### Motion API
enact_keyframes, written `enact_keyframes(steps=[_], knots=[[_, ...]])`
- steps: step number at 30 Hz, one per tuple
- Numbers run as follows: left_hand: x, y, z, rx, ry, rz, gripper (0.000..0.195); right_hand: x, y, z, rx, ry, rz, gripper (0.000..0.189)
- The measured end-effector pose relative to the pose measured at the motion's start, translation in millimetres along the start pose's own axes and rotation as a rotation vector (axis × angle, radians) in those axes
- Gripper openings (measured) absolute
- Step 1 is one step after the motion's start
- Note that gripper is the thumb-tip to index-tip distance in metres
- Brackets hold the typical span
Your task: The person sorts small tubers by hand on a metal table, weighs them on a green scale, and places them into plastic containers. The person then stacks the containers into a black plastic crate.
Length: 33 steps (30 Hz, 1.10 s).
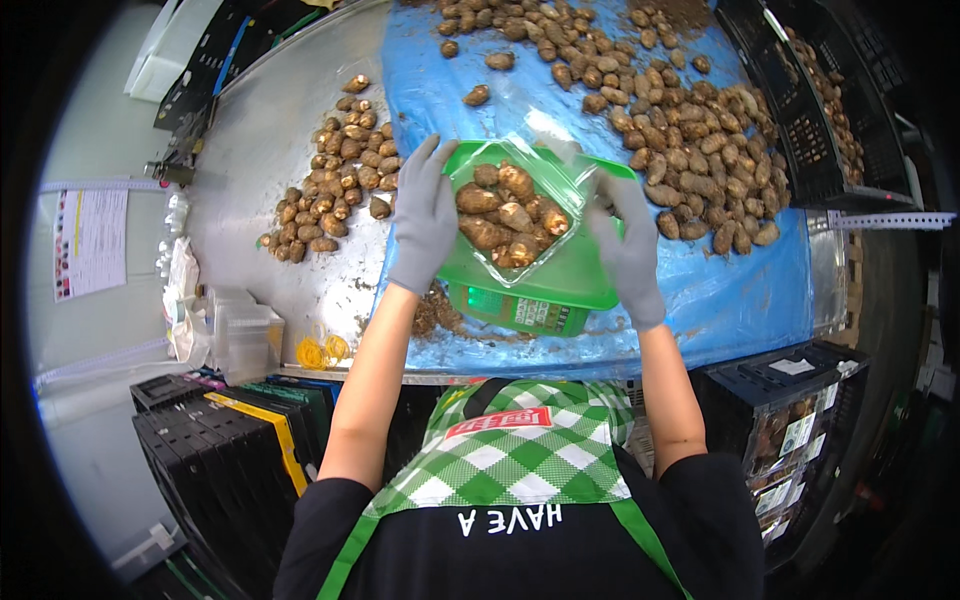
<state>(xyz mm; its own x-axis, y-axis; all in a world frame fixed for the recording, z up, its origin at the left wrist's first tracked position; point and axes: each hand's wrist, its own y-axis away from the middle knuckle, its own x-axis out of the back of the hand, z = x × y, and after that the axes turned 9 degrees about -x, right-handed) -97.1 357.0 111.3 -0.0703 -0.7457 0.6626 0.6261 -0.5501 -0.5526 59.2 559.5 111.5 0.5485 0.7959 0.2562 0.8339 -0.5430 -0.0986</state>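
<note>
A clear plastic clamshell box filled with small brown taro corms lies turned cornerwise on the green pan of a digital scale. Its clear lid stands raised at the upper right. My left hand, in a grey glove, is at the box's left corner with its fingers extended; whether it grips the box cannot be told. My right hand, gloved too and blurred, is bent at the right by the lid; its grip on the lid is unclear. The scale's lit display faces me.
A large taro heap covers the right of the blue sheet. A smaller pile lies on the metal table. Stacked clear boxes and yellow rubber bands are at the near left. Black crates flank the table; filled packs are lower right.
</note>
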Motion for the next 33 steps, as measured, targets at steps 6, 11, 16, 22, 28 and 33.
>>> enact_keyframes(steps=[6,11,16,22,28,33], knots=[[18.3,25.9,-36.5,0.38,0.172,-0.06,0.032,-15.8,41.6,-17.5,0.417,0.649,-0.177,0.039],[8.1,40.3,-47.7,0.441,0.134,-0.119,0.036,-36.0,63.8,-29.9,0.289,0.514,0.026,0.03],[1.6,29.6,-47.2,0.577,0.349,-0.175,0.033,-54.4,78.4,-7.9,-0.694,-0.083,-0.251,0.018],[-10.8,29.3,-55.9,0.562,0.346,-0.126,0.03,-81.7,85.5,15.6,-0.814,-0.457,-0.167,0.019],[23.6,63.9,-56.6,0.52,0.472,-0.034,0.042,-105.3,97.1,-23.9,-0.966,-0.437,-0.412,0.023],[76.5,162.4,-48.6,0.684,0.371,-0.001,0.036,-151.2,91.5,4.6,-0.52,0.138,-0.769,0.028]])
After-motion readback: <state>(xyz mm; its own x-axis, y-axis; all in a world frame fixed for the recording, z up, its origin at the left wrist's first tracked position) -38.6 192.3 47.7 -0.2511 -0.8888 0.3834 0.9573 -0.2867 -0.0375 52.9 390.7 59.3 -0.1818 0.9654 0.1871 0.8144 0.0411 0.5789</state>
